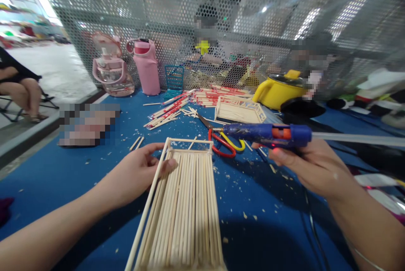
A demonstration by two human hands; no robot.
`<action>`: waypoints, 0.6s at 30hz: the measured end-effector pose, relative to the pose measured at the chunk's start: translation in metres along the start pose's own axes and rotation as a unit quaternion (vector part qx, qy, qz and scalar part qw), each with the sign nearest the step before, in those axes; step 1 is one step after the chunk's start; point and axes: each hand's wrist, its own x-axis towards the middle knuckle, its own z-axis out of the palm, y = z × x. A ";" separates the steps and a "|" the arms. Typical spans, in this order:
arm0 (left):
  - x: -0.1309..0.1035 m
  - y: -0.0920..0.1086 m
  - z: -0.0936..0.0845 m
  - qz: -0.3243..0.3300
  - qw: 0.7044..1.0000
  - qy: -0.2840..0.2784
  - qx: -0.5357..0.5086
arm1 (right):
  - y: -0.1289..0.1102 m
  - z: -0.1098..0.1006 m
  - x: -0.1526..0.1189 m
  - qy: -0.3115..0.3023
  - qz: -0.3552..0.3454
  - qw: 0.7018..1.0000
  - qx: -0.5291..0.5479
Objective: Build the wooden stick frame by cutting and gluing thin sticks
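Observation:
A rectangular panel of pale wooden sticks (pixel 186 207) with raised rails lies in the lower middle. My left hand (pixel 142 170) grips its upper left side, the thumb over the sticks and the fingers around the rail. In my right hand (pixel 303 165) is a blue glue gun (pixel 262 134), held by its handle, with the nozzle pointing left above the panel's far right corner. A clear glue stick juts from the gun's back. Red-handled scissors (pixel 226 151) and a yellow handle (pixel 237 142) lie under the nozzle.
Red-wrapped stick bundles (pixel 171 108) and a wooden tray (pixel 240 111) lie farther back. Behind stand a pink bottle (pixel 147 68), a clear bottle (pixel 114 77) and a yellow pot (pixel 281 89). A black cord hangs at the right. People are visible beyond the mesh and at far left.

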 end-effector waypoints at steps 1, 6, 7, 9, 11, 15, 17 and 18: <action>0.000 0.000 0.001 -0.013 1.000 -0.012 -0.014 | 0.001 0.001 0.000 -0.003 0.015 1.000 0.027; 0.000 0.005 0.005 -0.036 0.998 -0.019 -0.040 | 0.007 -0.004 -0.002 -0.009 0.035 0.993 0.114; -0.001 0.006 0.006 -0.032 0.999 -0.019 -0.039 | 0.007 -0.005 -0.002 -0.018 0.027 0.993 0.112; -0.002 0.007 0.006 -0.024 0.999 -0.023 -0.042 | 0.008 -0.007 -0.002 -0.037 0.014 0.995 0.091; -0.002 0.007 0.005 -0.022 0.998 -0.032 -0.045 | 0.008 -0.007 -0.002 -0.042 0.004 0.997 0.062; -0.001 0.005 0.004 -0.023 0.998 -0.041 -0.033 | 0.009 -0.006 0.000 -0.051 -0.010 0.999 0.016; -0.001 0.004 0.003 -0.017 0.998 -0.042 -0.033 | 0.012 -0.007 0.000 -0.060 -0.010 0.998 0.004; -0.001 0.004 0.003 -0.015 0.998 -0.042 -0.036 | 0.014 -0.008 0.000 -0.058 -0.009 0.998 -0.001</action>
